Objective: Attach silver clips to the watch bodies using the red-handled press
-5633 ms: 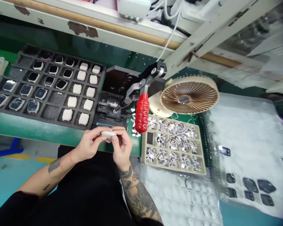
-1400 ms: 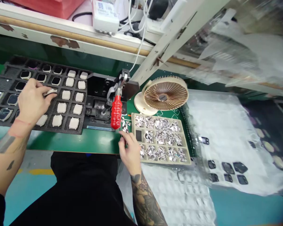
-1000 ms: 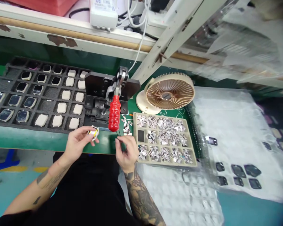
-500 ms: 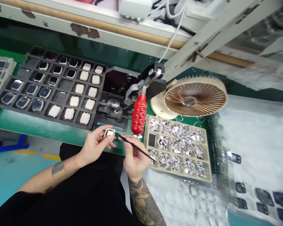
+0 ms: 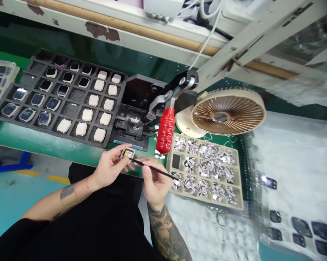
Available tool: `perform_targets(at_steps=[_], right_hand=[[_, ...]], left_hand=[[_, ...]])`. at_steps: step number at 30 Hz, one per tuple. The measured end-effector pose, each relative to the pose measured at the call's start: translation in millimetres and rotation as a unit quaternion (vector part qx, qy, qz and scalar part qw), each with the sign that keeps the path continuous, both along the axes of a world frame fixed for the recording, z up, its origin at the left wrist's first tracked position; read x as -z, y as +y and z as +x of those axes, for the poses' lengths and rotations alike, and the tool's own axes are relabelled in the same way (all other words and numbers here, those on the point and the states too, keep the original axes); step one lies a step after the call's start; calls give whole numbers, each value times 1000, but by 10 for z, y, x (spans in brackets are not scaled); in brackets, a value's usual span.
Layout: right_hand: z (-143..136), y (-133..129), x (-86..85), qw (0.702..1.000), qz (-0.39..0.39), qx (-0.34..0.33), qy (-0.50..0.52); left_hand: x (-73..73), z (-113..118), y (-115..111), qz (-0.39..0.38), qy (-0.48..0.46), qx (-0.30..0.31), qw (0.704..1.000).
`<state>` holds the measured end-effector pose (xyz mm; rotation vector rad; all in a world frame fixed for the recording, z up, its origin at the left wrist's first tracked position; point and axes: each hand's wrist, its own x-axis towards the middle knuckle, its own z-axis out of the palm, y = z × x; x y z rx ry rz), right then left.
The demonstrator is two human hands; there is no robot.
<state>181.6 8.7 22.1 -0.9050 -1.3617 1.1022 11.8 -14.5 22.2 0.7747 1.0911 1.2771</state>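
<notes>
standing beyond watch case (image 5: 129,153): clamp (image 5: 165,128), fan (image 5: 228,115)

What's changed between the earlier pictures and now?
The left hand took a watch rightward out of the foam tray; yellow shows inside it. The right hand picked up a black tool. One more pale watch lies in the tray. The red handle and fan stayed put.
</notes>
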Motion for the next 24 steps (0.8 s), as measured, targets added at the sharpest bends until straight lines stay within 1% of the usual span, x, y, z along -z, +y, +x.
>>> perform_targets(at_steps=[2,4,6,7,11,14,16,18,20,21,22,24], right_hand=[[22,-36,-19,999,48,6,13],[47,-47,-12,997,64,45,29],[76,-35,20,994,49,89,35],[91,-25,41,994,37,100,34],[146,-8,129,994,-12,96,42],[168,-40,174,992,-45,93,68],[181,-75,174,990,-56,94,90],[235,-99,127,988,-58,89,111],[399,-85,18,987,-52,79,129],[546,-57,-59,987,-44,73,137],[740,-15,-150,987,-35,66,140],[1253,106,-357,990,4,69,121]], left_hand=[[-15,6,20,-4,-2,-15,1000],[-40,17,38,-5,-12,-23,1000],[-67,37,54,-3,-28,-19,999],[-77,50,61,-3,-36,-12,999],[-84,115,100,-25,-56,17,998],[-64,162,146,-59,-98,22,993],[-55,188,181,-82,-144,22,986],[-55,210,216,-106,-180,13,978],[-53,225,244,-128,-182,-3,975],[-46,226,254,-133,-168,-11,977],[-33,223,260,-131,-146,-16,980],[20,203,260,-104,-84,-13,991]])
